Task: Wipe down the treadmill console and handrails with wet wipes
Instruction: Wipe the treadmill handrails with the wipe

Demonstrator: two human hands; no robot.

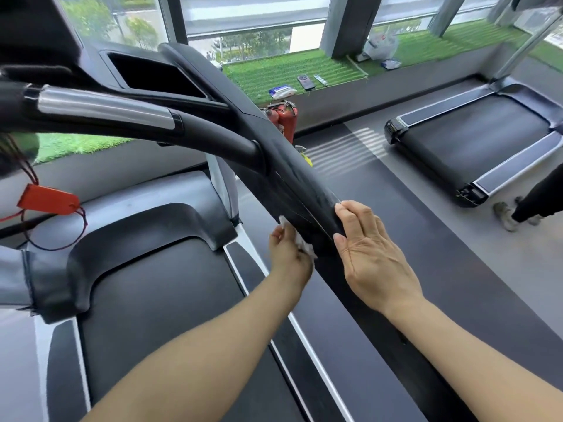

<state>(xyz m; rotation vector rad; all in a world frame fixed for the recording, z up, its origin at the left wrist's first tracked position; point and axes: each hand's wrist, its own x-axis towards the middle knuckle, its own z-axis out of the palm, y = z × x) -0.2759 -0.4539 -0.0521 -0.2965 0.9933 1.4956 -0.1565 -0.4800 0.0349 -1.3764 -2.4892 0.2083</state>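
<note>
both bare forearms reach up from the lower frame toward its centre. the left hand (289,257) has fingers curled in a pinch; the right hand (374,257) lies flat, fingers straight.

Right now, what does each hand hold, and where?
The left hand grips a white wipe against the handrail underside. The right hand rests open on the handrail.

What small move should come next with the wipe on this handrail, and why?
Probably slide the left hand with the white wipe down toward the handrail's lower end. The rail above looks streaked and wet, the wipe is pressed to its inner side, and the right hand rests on the outer side to steady it.
</note>
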